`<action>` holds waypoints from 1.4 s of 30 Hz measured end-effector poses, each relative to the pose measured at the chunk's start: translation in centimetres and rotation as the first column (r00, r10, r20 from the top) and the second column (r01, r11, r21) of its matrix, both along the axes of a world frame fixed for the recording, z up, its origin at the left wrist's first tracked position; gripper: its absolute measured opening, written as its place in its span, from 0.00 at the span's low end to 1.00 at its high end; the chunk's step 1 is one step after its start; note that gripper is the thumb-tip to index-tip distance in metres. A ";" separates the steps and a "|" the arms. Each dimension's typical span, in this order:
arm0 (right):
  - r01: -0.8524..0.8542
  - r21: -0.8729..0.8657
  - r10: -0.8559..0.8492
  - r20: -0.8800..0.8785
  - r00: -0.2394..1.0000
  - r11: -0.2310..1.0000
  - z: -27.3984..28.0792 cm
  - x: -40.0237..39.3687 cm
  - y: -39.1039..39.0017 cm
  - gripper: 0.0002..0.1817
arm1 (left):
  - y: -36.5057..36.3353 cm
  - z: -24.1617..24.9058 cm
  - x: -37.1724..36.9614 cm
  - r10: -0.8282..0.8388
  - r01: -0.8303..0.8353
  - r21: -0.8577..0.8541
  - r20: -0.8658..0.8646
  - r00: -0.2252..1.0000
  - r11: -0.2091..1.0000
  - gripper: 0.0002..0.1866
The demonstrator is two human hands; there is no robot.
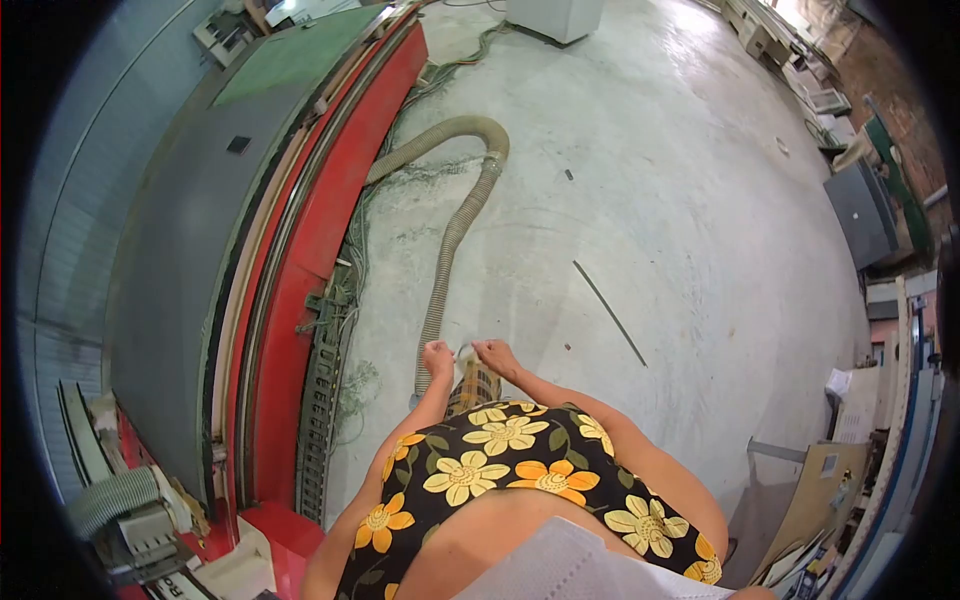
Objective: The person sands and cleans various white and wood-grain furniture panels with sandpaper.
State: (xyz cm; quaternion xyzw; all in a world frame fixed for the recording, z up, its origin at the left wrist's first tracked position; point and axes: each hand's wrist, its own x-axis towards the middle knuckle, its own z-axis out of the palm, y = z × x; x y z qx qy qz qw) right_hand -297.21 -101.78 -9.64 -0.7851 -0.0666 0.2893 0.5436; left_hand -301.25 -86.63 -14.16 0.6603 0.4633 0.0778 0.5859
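My left hand [438, 358] is closed in front of my body, fingers pinched together. Close beside it my right hand [495, 357] is closed too, at about the same height. A small thin curved strip [463, 350], pale and shiny, spans the gap between both hands; its kind is too small to tell, and its ends are hidden in the fingers. Just beyond my left hand, a ribbed grey-beige hose [437, 290] runs along the floor. Below the hands shows yellow-brown checked cloth [474, 388].
A long red machine [300, 230] with a dark grey bed [180, 300] stands on the left, a cable chain [320, 430] along its side. A thin dark strip [610, 313] lies on the concrete floor [690, 200]. Panels and boxes [862, 215] line the right side.
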 end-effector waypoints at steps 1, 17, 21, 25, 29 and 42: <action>0.029 -0.009 -0.029 0.011 1.000 1.000 -0.4 1.1 -0.4 0.28 | -0.4 0.0 1.3 -0.027 0.027 -0.008 0.000 1.000 1.000 0.10; 0.413 0.008 -0.412 -0.027 0.911 0.911 0.1 28.7 -3.4 0.25 | 0.5 1.6 32.1 -0.148 0.144 0.055 0.069 0.987 0.988 0.09; 0.531 0.075 -0.520 -0.132 0.844 0.844 1.4 36.1 -4.4 0.23 | 0.8 1.5 39.5 -0.196 0.196 0.011 0.038 0.980 0.981 0.09; 0.614 0.120 -0.587 -0.197 0.785 0.780 1.5 43.8 -6.2 0.22 | -1.0 3.2 46.8 -0.179 0.184 -0.037 0.115 0.977 0.982 0.09; 0.652 0.160 -0.598 -0.284 0.750 0.741 1.7 52.1 -8.8 0.21 | -3.8 3.4 56.0 -0.166 0.177 -0.058 0.159 0.973 0.982 0.09; 0.749 0.176 -0.727 -0.181 0.663 0.639 3.0 77.8 -27.8 0.20 | -20.5 5.2 83.9 -0.185 0.215 -0.137 0.204 0.961 0.967 0.10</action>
